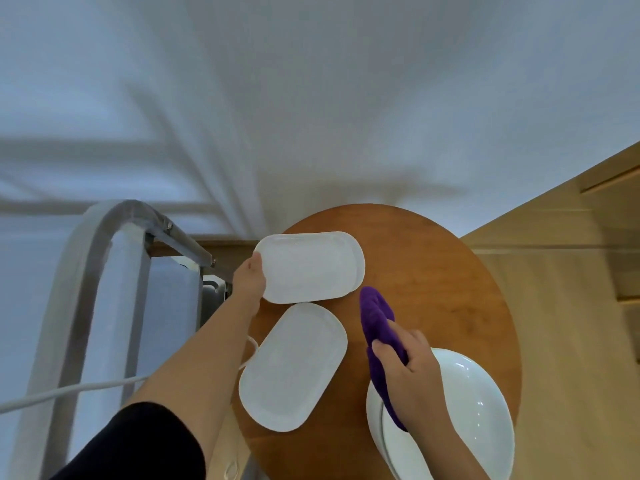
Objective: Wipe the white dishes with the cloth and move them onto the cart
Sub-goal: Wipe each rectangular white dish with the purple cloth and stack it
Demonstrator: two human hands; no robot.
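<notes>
My left hand (248,282) grips the left end of a white oblong platter (310,266), held at the far left of the round wooden table (450,278); a second platter edge shows just under it. Another white oblong platter (292,367) lies flat on the table nearer to me. My right hand (410,367) holds a bunched purple cloth (375,318) above the table, to the right of both platters. Beneath that hand sits a stack of white bowls (467,400) at the table's near right edge.
A metal cart with a curved tubular handle (114,233) stands to the left of the table. A white cable (69,393) runs across in front of it. A white wall lies behind, and a light wood floor (571,323) to the right.
</notes>
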